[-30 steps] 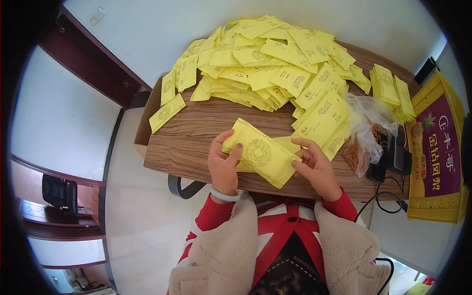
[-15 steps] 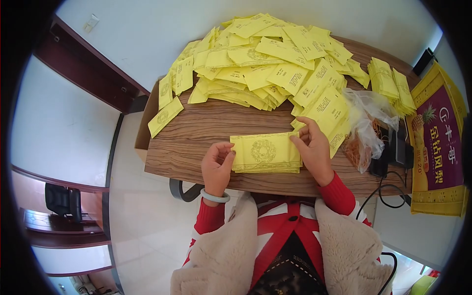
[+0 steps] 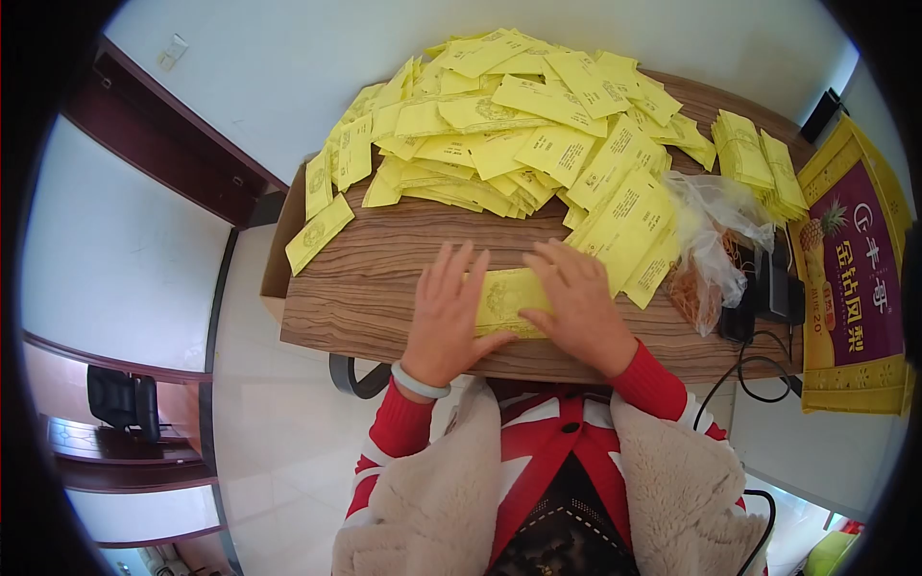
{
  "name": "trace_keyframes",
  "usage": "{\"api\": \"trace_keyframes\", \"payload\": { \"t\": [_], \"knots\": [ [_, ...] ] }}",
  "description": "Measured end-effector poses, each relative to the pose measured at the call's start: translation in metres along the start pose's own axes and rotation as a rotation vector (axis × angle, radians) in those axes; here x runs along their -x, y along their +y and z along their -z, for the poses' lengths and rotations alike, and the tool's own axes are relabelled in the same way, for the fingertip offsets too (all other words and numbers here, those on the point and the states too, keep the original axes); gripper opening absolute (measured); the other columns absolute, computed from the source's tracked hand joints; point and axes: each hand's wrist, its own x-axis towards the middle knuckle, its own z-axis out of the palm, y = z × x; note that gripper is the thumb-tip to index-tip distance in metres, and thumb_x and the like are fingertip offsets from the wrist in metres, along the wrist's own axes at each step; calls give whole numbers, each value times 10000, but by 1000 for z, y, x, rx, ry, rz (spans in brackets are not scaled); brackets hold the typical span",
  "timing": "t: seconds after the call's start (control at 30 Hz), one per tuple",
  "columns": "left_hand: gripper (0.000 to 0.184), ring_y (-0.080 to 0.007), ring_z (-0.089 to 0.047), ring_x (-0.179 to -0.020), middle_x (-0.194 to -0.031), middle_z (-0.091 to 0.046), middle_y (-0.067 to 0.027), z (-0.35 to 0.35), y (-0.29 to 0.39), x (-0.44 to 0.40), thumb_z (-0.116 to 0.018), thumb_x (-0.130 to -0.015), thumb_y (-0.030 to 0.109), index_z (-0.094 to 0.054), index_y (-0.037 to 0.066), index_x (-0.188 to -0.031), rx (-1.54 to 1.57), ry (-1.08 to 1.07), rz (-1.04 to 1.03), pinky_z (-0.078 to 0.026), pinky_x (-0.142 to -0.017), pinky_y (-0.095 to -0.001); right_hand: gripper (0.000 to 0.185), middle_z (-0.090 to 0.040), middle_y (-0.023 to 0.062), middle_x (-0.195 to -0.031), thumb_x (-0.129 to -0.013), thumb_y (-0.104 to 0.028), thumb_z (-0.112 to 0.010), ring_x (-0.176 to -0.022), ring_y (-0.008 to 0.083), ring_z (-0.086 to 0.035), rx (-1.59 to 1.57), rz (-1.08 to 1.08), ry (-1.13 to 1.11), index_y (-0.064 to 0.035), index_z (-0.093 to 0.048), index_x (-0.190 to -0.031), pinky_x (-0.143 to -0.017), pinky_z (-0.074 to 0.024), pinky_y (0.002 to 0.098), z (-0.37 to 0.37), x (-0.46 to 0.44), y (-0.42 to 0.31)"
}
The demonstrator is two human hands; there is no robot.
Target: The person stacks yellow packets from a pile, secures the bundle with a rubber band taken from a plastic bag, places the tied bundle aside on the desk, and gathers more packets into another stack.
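A small stack of yellow printed paper packets [image 3: 509, 300] lies on the wooden table [image 3: 375, 288] close to its front edge. My left hand [image 3: 447, 312] is over the stack's left end, its fingers stretched out and pointing away from me. Over the right end lies my right hand [image 3: 583, 305], fingers extended and its thumb on the printed face. Both hands cover the stack's ends, so only its middle shows. Beyond them rises a large loose heap of yellow packets [image 3: 480, 144], spreading across the back of the table.
Bundled packets [image 3: 744, 154] stand at the back right. A clear plastic bag [image 3: 715, 250] with brownish bands sits beside a black device [image 3: 776, 288] with a cable. A yellow and purple pineapple carton [image 3: 855, 278] borders the right side. One packet [image 3: 320, 235] lies at the left edge.
My hands have gone from holding the stack's two ends by the fingertips to lying flat over it with fingers spread. The left hand moved up and inward. The heap looks the same.
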Motion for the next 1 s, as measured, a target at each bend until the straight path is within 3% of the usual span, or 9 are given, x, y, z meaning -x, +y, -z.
{"api": "trace_keyframes", "payload": {
  "t": [0.13,0.3,0.5,0.63,0.7,0.73,0.8,1.0],
  "knots": [
    [1134,-398,-218,-1584,-1677,-295,-235,-27,16,7,-787,-778,603,-315,-11,-1607,-198,-218,-91,-215,-1246,-560,731,-457,194,-1570,-951,-459,-627,-1486,351,-381,58,67,-98,8,-479,-1493,-1230,-261,496,-24,11,-1],
    [1233,-395,-214,-1587,-1687,-263,-261,-32,22,12,-793,-727,656,-297,-69,-1592,-99,-297,-80,-179,-1250,-588,778,-430,204,-1596,-978,-489,-572,-1526,362,-339,105,66,-175,50,-425,-1519,-1260,-225,500,-29,17,0],
    [1262,-393,-218,-1584,-1680,-268,-273,-34,22,11,-783,-709,698,-307,-78,-1583,-96,-306,-93,-162,-1252,-592,670,-480,196,-1554,-978,-414,-615,-1454,367,-430,100,85,-113,15,-500,-1479,-1217,-309,477,-28,19,7],
    [1281,-395,-219,-1582,-1679,-268,-276,-35,23,12,-764,-705,733,-306,-82,-1581,-140,-322,-76,-155,-1248,-607,560,-595,186,-1416,-959,-328,-667,-1278,359,-563,-159,-43,5,-14,-582,-1416,-1106,-423,439,-11,18,17],
    [1283,-396,-219,-1581,-1679,-266,-275,-34,24,11,-761,-704,739,-307,-79,-1582,-142,-323,-76,-155,-1246,-610,456,-674,154,-1245,-952,-257,-690,-1079,337,-625,-104,-183,116,-25,-642,-1342,-945,-501,411,6,20,22],
    [1284,-397,-220,-1580,-1680,-264,-275,-33,26,10,-759,-703,744,-308,-76,-1582,-148,-326,-70,-155,-1245,-612,456,-674,154,-1245,-952,-257,-690,-1079,337,-625,-99,-181,117,-25,-642,-1342,-945,-501,411,18,20,26],
    [1287,-399,-221,-1578,-1682,-261,-274,-29,27,9,-754,-701,754,-310,-71,-1584,-165,-331,-58,-155,-1243,-618,543,-681,166,-1147,-962,-282,-685,-995,322,-638,-49,-534,57,1,-571,-1411,-852,-521,400,36,20,36],
    [1293,-401,-222,-1577,-1687,-251,-270,-22,45,11,-748,-696,768,-310,-55,-1592,-101,-268,-80,-156,-1238,-625,690,-670,191,-1077,-943,-273,-715,-880,319,-650,203,-706,204,16,-447,-1509,-750,-534,382,37,18,64]
  ]
}}
